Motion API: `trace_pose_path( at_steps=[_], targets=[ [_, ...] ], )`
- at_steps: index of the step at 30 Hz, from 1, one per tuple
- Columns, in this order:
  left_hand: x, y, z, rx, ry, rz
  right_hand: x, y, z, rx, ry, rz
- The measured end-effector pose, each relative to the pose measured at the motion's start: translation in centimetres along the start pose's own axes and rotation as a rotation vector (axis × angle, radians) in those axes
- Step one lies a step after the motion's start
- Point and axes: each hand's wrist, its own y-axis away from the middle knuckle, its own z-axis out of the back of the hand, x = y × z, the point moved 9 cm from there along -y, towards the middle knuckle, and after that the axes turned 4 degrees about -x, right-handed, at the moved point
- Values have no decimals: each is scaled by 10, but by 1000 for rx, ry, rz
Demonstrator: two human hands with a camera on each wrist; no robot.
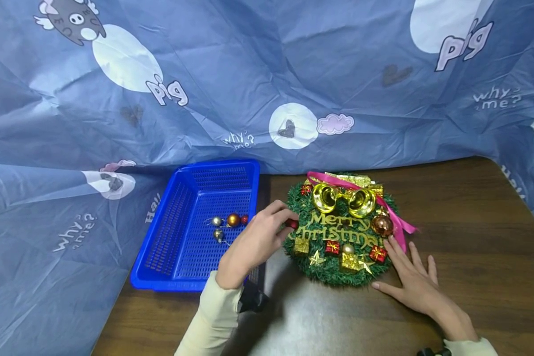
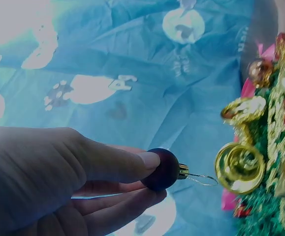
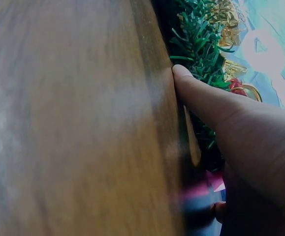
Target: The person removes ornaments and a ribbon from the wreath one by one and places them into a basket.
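Observation:
Between thumb and fingers, my left hand (image 1: 259, 236) pinches a dark red Christmas ball (image 2: 162, 169). Its gold cap and wire loop point toward the wreath in the left wrist view. The green wreath (image 1: 338, 278) lies on the table with gold bells (image 1: 324, 198), a "Merry Christmas" sign (image 1: 338, 227), small gift boxes, stars and a pink ribbon (image 1: 405, 228). A copper ball (image 1: 382, 225) sits at its right side. With fingers spread, my right hand (image 1: 416, 284) rests at the wreath's lower right edge, its thumb (image 3: 196, 86) close against the greenery in the right wrist view.
Left of the wreath stands a blue plastic basket (image 1: 160, 284). Several small balls lie in it, among them an orange-gold ball (image 1: 233, 220) and a silver ball (image 1: 216, 221). A blue printed cloth (image 1: 231, 99) hangs behind the wooden table (image 1: 471, 222).

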Motion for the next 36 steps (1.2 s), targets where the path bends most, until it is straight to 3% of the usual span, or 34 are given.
trace_pose_path(
  at_steps=[8,13,24,31,36],
  targets=[
    [24,8,31,-83,-4,57,1,1,1,8,6,1],
    [39,14,43,-112,4,113,0,0,1,9,9,5],
    [83,35,58,-113,-13,284,0,0,0,13,4,0],
    [110,50,60,-106,-76,323,1,0,0,20,4,-4],
    [125,54,54,-64,-83,342,1,-1,0,18,12,-2]
  ],
)
